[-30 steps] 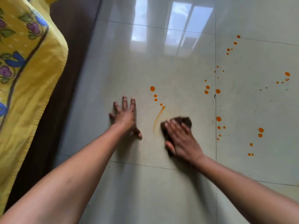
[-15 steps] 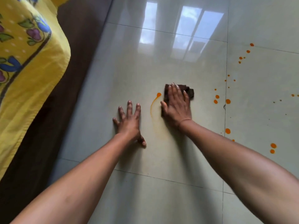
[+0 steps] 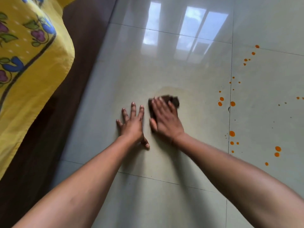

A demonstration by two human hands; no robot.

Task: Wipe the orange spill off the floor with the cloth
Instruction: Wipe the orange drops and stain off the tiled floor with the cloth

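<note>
Head view: we look down on a glossy, pale tiled floor (image 3: 148,66), both our bare arms reaching forward.
Far left of our fingers: a yellow flowered bedspread (image 3: 32,71) hangs over a dark brown base (image 3: 54,137).
Left hand (image 3: 132,124): flat on the tile, fingers (image 3: 133,110) spread and straight, gripping nothing, thumb angled back toward us.
Cloth (image 3: 174,100): a small dark brown wad just right of the left fingers, pinned to the floor beneath our right fingers, its far edge poking out past the fingertips.
Right hand (image 3: 166,120): palm down on the cloth, fingers laid straight and close together, pressing it rather than curling round it; we see them slightly blurred.
Beyond the right fingertips: a faint yellowish smear (image 3: 169,88) curves across the tile; farther off, window light (image 3: 189,30) glares on the gloss.
Orange spill (image 3: 232,133): round drops scattered well to the right of our right fingers, along the grout line (image 3: 230,79) and past it, none touching the cloth.
</note>
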